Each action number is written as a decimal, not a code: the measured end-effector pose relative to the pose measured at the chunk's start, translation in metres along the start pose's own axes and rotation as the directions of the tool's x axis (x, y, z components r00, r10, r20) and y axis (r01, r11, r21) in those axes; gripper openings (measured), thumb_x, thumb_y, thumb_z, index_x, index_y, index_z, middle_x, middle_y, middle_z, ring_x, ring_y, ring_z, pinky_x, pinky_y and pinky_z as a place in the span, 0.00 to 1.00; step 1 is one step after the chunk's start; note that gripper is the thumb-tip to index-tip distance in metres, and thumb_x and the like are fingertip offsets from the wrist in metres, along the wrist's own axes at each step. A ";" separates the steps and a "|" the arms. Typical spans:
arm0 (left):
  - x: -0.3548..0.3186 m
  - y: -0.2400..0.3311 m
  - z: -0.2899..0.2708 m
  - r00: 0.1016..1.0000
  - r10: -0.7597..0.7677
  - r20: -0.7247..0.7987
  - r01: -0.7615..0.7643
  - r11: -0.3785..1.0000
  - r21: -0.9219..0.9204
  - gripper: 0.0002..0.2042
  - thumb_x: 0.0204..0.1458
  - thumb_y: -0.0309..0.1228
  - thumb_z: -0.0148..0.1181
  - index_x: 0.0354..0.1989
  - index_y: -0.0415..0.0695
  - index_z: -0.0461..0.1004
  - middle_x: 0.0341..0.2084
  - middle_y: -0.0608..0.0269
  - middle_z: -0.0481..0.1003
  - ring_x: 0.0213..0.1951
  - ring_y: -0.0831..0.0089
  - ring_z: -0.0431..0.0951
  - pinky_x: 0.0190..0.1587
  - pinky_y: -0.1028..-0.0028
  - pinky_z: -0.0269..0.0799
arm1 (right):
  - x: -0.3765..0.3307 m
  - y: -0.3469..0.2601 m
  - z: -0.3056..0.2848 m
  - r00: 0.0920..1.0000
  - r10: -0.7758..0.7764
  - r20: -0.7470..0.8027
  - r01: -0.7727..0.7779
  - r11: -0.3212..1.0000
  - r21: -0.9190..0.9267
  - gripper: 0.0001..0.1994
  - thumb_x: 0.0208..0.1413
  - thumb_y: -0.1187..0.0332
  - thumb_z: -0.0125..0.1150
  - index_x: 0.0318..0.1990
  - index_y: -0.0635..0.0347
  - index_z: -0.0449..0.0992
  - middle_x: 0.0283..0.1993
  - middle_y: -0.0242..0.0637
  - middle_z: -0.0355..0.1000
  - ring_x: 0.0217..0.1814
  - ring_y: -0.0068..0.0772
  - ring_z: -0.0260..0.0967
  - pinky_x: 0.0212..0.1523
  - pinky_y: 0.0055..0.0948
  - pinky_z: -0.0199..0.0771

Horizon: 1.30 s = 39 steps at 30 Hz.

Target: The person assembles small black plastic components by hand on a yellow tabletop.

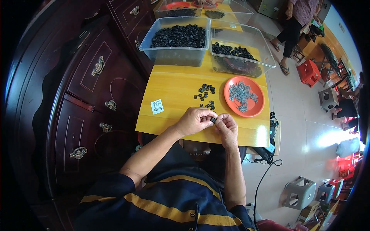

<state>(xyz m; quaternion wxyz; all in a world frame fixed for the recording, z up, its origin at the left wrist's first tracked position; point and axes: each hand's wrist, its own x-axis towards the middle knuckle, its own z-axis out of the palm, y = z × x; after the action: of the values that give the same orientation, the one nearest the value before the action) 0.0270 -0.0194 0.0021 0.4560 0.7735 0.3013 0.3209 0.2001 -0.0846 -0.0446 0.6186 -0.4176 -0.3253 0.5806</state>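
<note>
Currently holds one small black piece (213,120) at the meeting fingertips of left hand (195,120) and right hand (228,129), both in narrow pinch, above the near part of the yellow counter (173,88). Cannot tell the share of grip per hand; piece mostly masked by fingers. Main risk, as judged: a slip, from tiny size and hard-looking surface, with a drop over the near edge. Second: a knock to loose black pieces (205,93) just beyond the left hand, from a forward sweep. Third: scatter of fine silvery bits (242,92) from a bumped orange-red plate (256,109), right of the work.
</note>
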 end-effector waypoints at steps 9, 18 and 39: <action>0.002 0.004 -0.012 0.995 0.059 0.083 -0.064 0.996 0.069 0.14 0.46 0.18 0.66 0.43 0.43 0.81 0.25 0.66 0.75 0.28 0.78 0.74 0.33 0.77 0.71 | -0.004 -0.006 0.003 0.997 0.079 0.022 -0.076 0.992 -0.102 0.07 0.60 0.71 0.64 0.43 0.62 0.76 0.34 0.27 0.75 0.28 0.15 0.67 0.30 0.17 0.68; 0.003 0.019 -0.019 0.984 0.017 0.177 -0.046 0.986 0.162 0.15 0.46 0.21 0.67 0.45 0.44 0.80 0.26 0.66 0.73 0.29 0.76 0.75 0.35 0.74 0.73 | -0.009 -0.014 0.009 0.985 0.165 0.043 -0.160 0.981 -0.105 0.09 0.61 0.65 0.63 0.42 0.61 0.78 0.32 0.26 0.75 0.30 0.15 0.68 0.34 0.18 0.69; -0.013 0.018 0.001 0.977 0.212 -0.038 -0.160 0.832 0.532 0.14 0.47 0.29 0.67 0.43 0.42 0.78 0.37 0.58 0.78 0.39 0.59 0.80 0.41 0.64 0.77 | -0.009 0.002 0.018 0.978 0.204 -0.043 -0.198 0.974 0.114 0.09 0.63 0.64 0.59 0.43 0.59 0.77 0.35 0.27 0.75 0.33 0.16 0.71 0.36 0.19 0.72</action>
<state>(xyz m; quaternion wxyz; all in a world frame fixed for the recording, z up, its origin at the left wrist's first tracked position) 0.0230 -0.0365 0.0149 0.1790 0.8780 0.3221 0.3055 0.1817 -0.0910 -0.0376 0.5873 -0.4296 -0.2323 0.6454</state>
